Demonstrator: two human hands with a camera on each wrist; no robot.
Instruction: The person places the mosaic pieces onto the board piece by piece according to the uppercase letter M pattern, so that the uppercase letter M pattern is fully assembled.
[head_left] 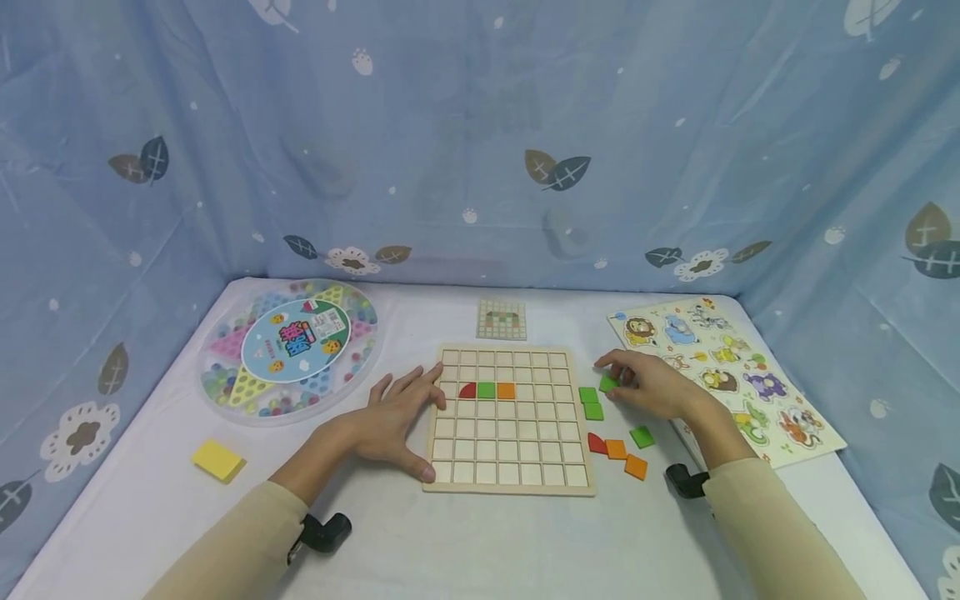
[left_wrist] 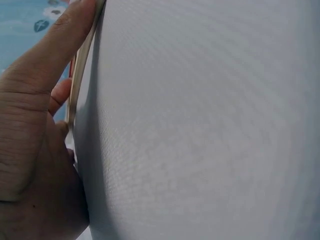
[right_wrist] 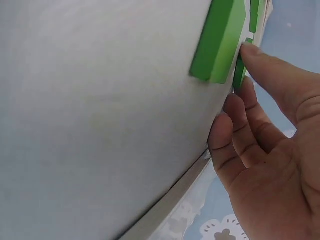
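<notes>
Green tile (head_left: 608,384): R of board (head_left: 507,451), toward its far end, at fingertips of R hand (head_left: 654,385). R hand mostly closed, fingers bent; thumb + finger on opp. edges, i.e. a pinch. Can't tell if tile is off table (head_left: 450,542). Prob. light, stiff wood, slightly slick, not fragile; thin, so best held by opp. edges.

Board at centre. L hand (head_left: 390,423) spread wide, fingertips on L rim, thumb at near L corner; grips nothing. Board likely stiff, light enough to slide; rim = best hold.

On grid, L to R: red qtr (head_left: 468,390), green sq. (head_left: 487,390), orange sq. (head_left: 506,390).

Loose, R of board: 3 more green tiles (head_left: 593,412), 2 orange tiles (head_left: 616,449), 1 more red qtr (head_left: 597,443).

Outward: pattern card (head_left: 502,320) just beyond board; animal puzzle (head_left: 738,367) far R; round case (head_left: 296,337) far L; yellow block (head_left: 217,460) L.
</notes>
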